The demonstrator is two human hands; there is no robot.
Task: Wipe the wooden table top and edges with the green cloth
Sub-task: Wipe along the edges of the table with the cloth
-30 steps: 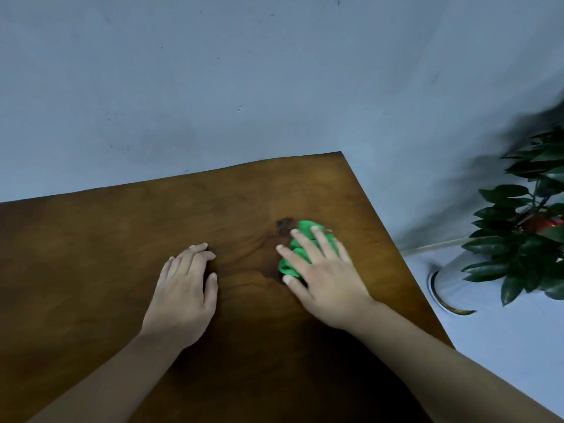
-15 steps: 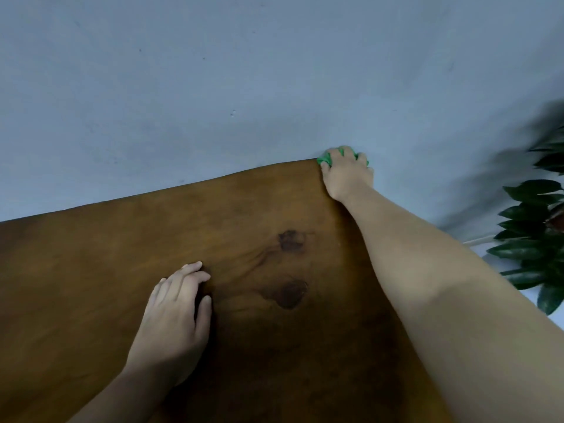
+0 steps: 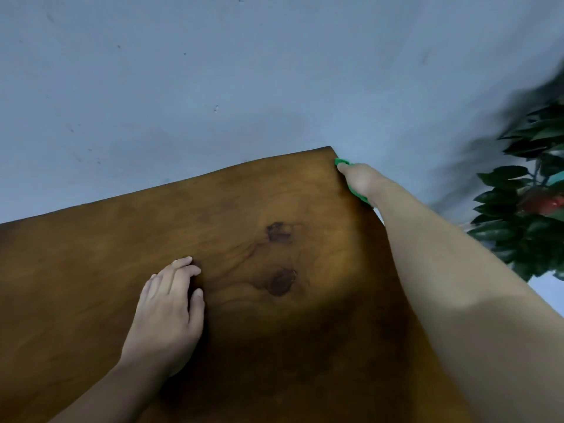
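Wooden table (image 3: 91,270): brown top with visible grain, taken as the reference for all positions below. It stands against a pale blue-grey wall (image 3: 213,71), which runs along the table's far edge.

Left hand (image 3: 166,312): lies palm-down on the table top, near the middle of the visible surface. Fingers are extended and held loosely together, thumb out to the side; the hand is flat and grips nothing.

Knots (image 3: 279,232): two dark knots in the wood, between the left hand and the table's right edge, one farther from the viewer than the other. The thumb of the left hand is near the closer knot, not touching it.

Right hand (image 3: 361,180): at the table's right edge, just short of the far right corner, with the bare forearm stretched along that edge. It is closed over the green cloth (image 3: 341,162), pressing it against the edge. The cloth shows only as small green patches beyond the fingertips and under the heel of the hand; the rest is hidden.

Potted plant (image 3: 525,190): dark green leaves with a red patch among them, standing off the table's right side, well apart from the right hand. Slightly blurred.
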